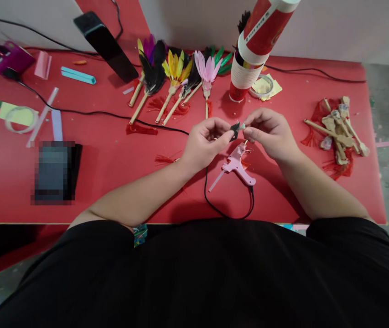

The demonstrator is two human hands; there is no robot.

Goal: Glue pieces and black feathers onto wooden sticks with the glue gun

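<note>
The left hand (204, 140) is pinching a dark piece (235, 131), the right hand (272, 132) a pale bit (243, 126), fingers (226, 136) seemingly steadying both. A glue gun (236, 161) is lying handily near.

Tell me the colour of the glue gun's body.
The glue gun has a pink body; the head view shows it.
</note>
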